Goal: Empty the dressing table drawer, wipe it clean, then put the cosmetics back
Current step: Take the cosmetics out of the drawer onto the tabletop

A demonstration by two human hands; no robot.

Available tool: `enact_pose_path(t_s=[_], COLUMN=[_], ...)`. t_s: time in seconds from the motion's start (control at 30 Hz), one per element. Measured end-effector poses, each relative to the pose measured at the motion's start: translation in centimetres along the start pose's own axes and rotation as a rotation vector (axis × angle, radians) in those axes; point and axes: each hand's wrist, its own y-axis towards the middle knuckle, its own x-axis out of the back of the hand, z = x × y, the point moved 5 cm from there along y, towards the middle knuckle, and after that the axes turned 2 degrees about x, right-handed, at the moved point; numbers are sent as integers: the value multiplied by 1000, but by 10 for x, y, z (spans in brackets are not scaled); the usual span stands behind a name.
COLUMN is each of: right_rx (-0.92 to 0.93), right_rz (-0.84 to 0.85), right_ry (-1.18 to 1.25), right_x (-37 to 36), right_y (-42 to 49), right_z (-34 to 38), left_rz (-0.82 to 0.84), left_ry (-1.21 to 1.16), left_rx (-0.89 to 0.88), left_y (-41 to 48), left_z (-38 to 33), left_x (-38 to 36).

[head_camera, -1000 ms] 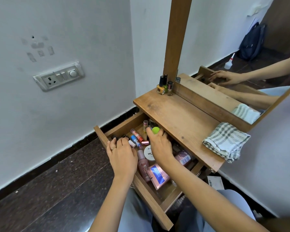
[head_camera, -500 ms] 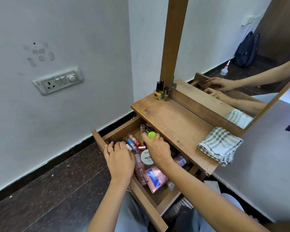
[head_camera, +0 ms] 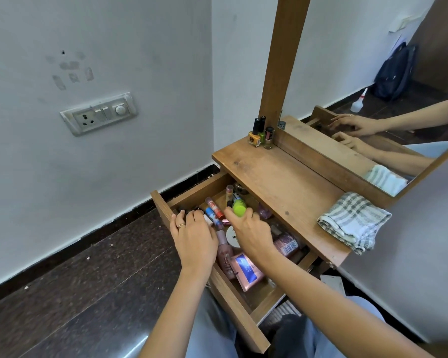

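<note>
1. Presently, the drawer of the dressing table stands pulled out toward the person and holds the cosmetics.
2. The left hand reaches over the drawer's front panel at its left end. Its fingers bend down among small items there. A ring sits on one finger. It cannot be told whether this hand grips anything.
3. The right hand reaches into the middle of the drawer. Thumb and fingers close around a green-capped container, which shows above the knuckles.
4. Between the two hands lie red and blue tubes, angled toward the back left corner.
5. Near the wrists lie a pink bottle, a white round jar partly covered by the right hand, and a pink compact with a blue panel on its lid.
6. To the right of the right forearm lies a pink packet, partly under the table top.
7. Three nail polish bottles stand upright at the back left corner of the table top, beside the mirror post.
8. A folded checked cloth rests at the right end of the table top, overhanging its front edge.
9. The mirror behind the table top reflects both hands and the cloth.
10. A switch panel is mounted on the wall to the left.
</note>
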Motion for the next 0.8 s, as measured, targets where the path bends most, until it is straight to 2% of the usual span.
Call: enact_pose_path(t_s=[0.2, 0.4, 0.57, 0.6, 0.77, 0.8], right_rx=[-90, -58, -182, -200, -221, -253], right_rz=[25, 39, -105, -105, 57, 131], right_ry=[77, 131, 309, 284, 67, 176], right_x=[-1, -5, -4, -4, -18, -21], right_y=[7, 7, 22, 25, 51, 55], right_z=[-6, -3, -23, -25, -28, -30], left_rz=[38, 35, 28, 27, 25, 25], left_ry=[4, -30, -47, -46, -36, -36], left_rx=[12, 33, 38, 39, 44, 45], left_y=[0, 1, 2, 2, 3, 3], left_z=[1, 1, 3, 3, 3, 3], left_x=[1, 1, -1, -1, -2, -2])
